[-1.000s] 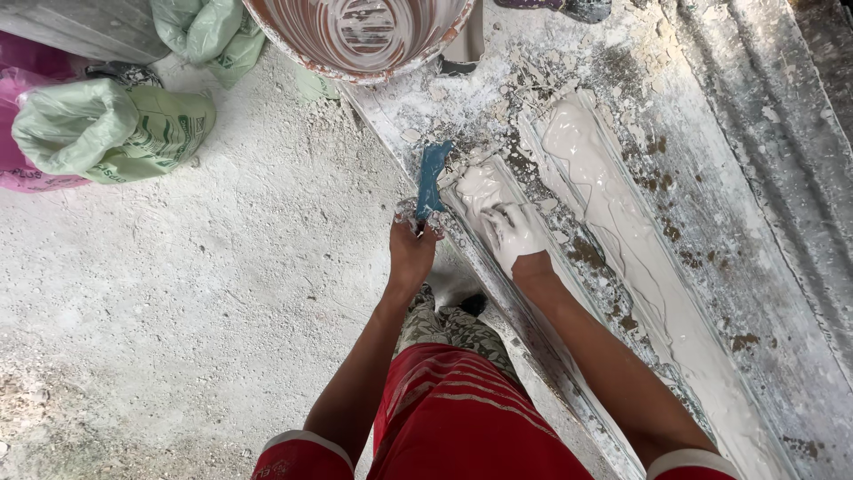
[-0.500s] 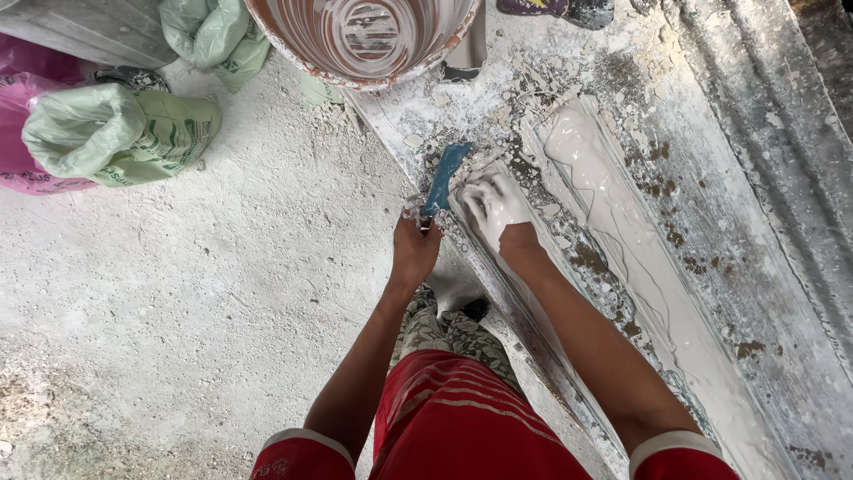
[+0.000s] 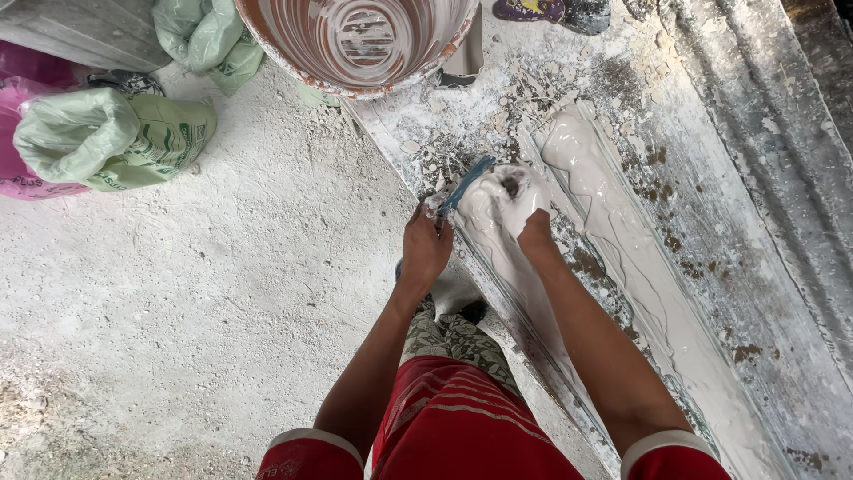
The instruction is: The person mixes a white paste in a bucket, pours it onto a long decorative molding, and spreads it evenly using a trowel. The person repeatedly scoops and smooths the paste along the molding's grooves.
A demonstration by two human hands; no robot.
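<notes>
bucket point(image 3: 360, 44) beyond the mould point(image 3: 569, 293); bags point(image 3: 115, 138) far left.

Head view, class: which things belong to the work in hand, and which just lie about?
In use: left hand gripping blue-handled tool; right hand in wet white plaster; long mould.

Lying about: bucket; green sacks; pink bag.

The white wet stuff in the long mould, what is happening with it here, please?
A person crouches over a long mould filled with wet white plaster. The left hand holds a blue scraper at the near end of the mould. The right hand presses into a mound of plaster beside the blade. A big plaster-streaked bucket stands just above, and green sacks lie on the dusty floor to the left.
</notes>
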